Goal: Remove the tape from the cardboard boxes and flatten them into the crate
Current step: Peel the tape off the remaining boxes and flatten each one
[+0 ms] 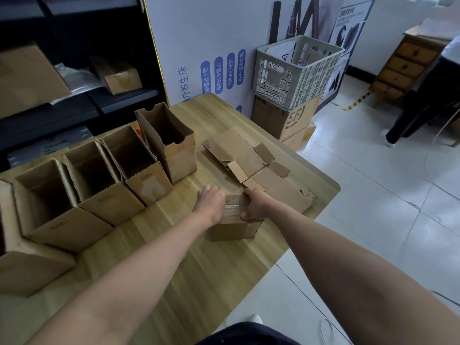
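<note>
A small taped cardboard box (232, 226) stands on the wooden table (204, 277) near its right edge, clear tape shining across its top. My left hand (211, 197) rests on the box's far left top edge. My right hand (254, 205) grips the right side of the top, thumb on the tape. Just beyond lie two flattened boxes (249, 160). A row of several open upright boxes (129, 170) runs along the left of the table. The grey plastic crate (296, 73) sits on stacked cartons on the floor past the table's far end.
Dark shelving (74, 70) with boxes stands behind the table on the left. A large printed white panel (211, 46) leans at the back. A wooden drawer unit (408, 66) and a person's leg (408, 115) are at the far right on the tiled floor.
</note>
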Action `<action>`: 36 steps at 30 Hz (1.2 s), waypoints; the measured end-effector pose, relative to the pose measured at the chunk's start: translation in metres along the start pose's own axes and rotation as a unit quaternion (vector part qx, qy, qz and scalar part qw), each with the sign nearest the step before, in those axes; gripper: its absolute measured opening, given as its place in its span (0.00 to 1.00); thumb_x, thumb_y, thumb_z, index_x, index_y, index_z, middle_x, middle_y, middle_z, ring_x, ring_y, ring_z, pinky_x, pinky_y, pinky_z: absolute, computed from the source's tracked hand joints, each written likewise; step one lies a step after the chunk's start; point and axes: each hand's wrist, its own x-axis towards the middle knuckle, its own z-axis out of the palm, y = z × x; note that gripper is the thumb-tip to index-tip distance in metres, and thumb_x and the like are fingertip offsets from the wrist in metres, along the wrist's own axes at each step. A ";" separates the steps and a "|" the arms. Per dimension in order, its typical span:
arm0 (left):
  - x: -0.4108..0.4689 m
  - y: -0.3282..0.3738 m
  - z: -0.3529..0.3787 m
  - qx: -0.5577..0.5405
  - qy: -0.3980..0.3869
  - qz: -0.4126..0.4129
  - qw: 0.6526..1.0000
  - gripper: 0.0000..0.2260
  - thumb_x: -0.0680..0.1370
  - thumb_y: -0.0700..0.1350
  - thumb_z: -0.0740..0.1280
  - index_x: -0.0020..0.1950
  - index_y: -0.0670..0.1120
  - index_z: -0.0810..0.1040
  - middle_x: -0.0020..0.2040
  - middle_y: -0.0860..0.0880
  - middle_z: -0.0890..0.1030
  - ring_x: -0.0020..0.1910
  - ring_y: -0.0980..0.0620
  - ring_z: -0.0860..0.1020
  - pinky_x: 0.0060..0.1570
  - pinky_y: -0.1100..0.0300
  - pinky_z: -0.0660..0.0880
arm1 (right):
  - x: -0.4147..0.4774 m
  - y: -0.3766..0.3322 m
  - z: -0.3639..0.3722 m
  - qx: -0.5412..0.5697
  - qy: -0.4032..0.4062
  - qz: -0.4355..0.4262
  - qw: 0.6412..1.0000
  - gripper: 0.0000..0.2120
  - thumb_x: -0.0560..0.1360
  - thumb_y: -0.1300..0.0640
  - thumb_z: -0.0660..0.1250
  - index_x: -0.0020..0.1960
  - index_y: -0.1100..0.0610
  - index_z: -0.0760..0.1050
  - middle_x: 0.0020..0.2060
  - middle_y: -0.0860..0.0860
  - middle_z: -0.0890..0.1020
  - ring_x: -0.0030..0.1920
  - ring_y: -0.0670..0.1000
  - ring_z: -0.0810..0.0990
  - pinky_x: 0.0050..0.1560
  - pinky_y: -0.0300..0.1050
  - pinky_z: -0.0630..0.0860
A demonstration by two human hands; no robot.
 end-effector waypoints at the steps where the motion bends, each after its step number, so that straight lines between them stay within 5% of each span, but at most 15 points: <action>1: 0.000 -0.002 0.000 -0.003 -0.008 0.016 1.000 0.09 0.76 0.35 0.59 0.55 0.43 0.73 0.56 0.44 0.74 0.58 0.44 0.69 0.59 0.53 0.65 | 0.000 0.000 0.000 0.002 0.000 -0.001 1.000 0.32 0.69 0.55 0.74 0.70 0.54 0.65 0.62 0.53 0.72 0.60 0.55 0.72 0.58 0.48 0.71; 7: -0.010 -0.021 0.002 -0.042 -0.001 0.160 0.986 0.13 0.73 0.30 0.59 0.48 0.48 0.68 0.50 0.48 0.71 0.49 0.51 0.65 0.50 0.60 0.64 | 0.000 0.000 0.001 -0.012 -0.004 -0.013 1.000 0.34 0.69 0.56 0.73 0.71 0.54 0.64 0.64 0.53 0.70 0.62 0.56 0.71 0.57 0.48 0.71; 12: -0.007 -0.018 0.000 -0.170 -0.019 0.016 0.985 0.08 0.76 0.44 0.67 0.48 0.51 0.68 0.45 0.50 0.75 0.46 0.50 0.72 0.44 0.59 0.67 | 0.000 -0.001 -0.001 -0.019 0.014 -0.018 1.000 0.34 0.69 0.55 0.73 0.71 0.53 0.64 0.64 0.54 0.71 0.62 0.57 0.71 0.56 0.48 0.70; 16: 0.004 -0.006 -0.006 -0.157 -0.045 -0.032 0.986 0.04 0.73 0.44 0.71 0.44 0.48 0.77 0.47 0.48 0.81 0.48 0.48 0.76 0.46 0.59 0.71 | -0.002 -0.001 0.000 -0.014 0.008 -0.011 1.000 0.34 0.69 0.55 0.74 0.72 0.53 0.64 0.64 0.53 0.71 0.62 0.56 0.71 0.58 0.48 0.69; 23: -0.008 -0.011 0.000 -0.194 0.000 0.014 0.981 0.07 0.74 0.35 0.66 0.39 0.46 0.77 0.44 0.47 0.80 0.45 0.48 0.77 0.47 0.55 0.74 | -0.003 0.002 0.001 0.001 -0.004 -0.014 1.000 0.35 0.71 0.56 0.73 0.73 0.52 0.61 0.66 0.53 0.68 0.64 0.56 0.69 0.63 0.52 0.70; 27: -0.009 -0.017 0.007 -0.225 -0.016 0.040 0.973 0.08 0.74 0.33 0.65 0.39 0.46 0.76 0.44 0.50 0.76 0.45 0.51 0.74 0.46 0.61 0.72 | -0.002 0.001 0.000 -0.004 -0.013 -0.021 1.000 0.35 0.71 0.56 0.73 0.73 0.52 0.61 0.66 0.53 0.68 0.65 0.57 0.69 0.63 0.52 0.69; 32: -0.009 -0.023 0.007 -0.386 -0.098 0.005 0.917 0.12 0.76 0.34 0.63 0.37 0.49 0.71 0.39 0.53 0.73 0.40 0.54 0.71 0.44 0.62 0.70 | -0.001 0.001 -0.001 0.000 -0.014 -0.026 1.000 0.35 0.71 0.56 0.72 0.74 0.51 0.60 0.68 0.53 0.66 0.67 0.57 0.67 0.64 0.52 0.68; 36: -0.009 -0.035 -0.002 -0.571 -0.078 -0.063 0.815 0.10 0.78 0.37 0.61 0.38 0.47 0.69 0.34 0.51 0.72 0.36 0.54 0.70 0.40 0.62 0.68 | -0.001 0.004 -0.004 0.010 -0.007 -0.028 1.000 0.34 0.72 0.56 0.71 0.74 0.53 0.60 0.68 0.54 0.65 0.67 0.57 0.67 0.66 0.52 0.67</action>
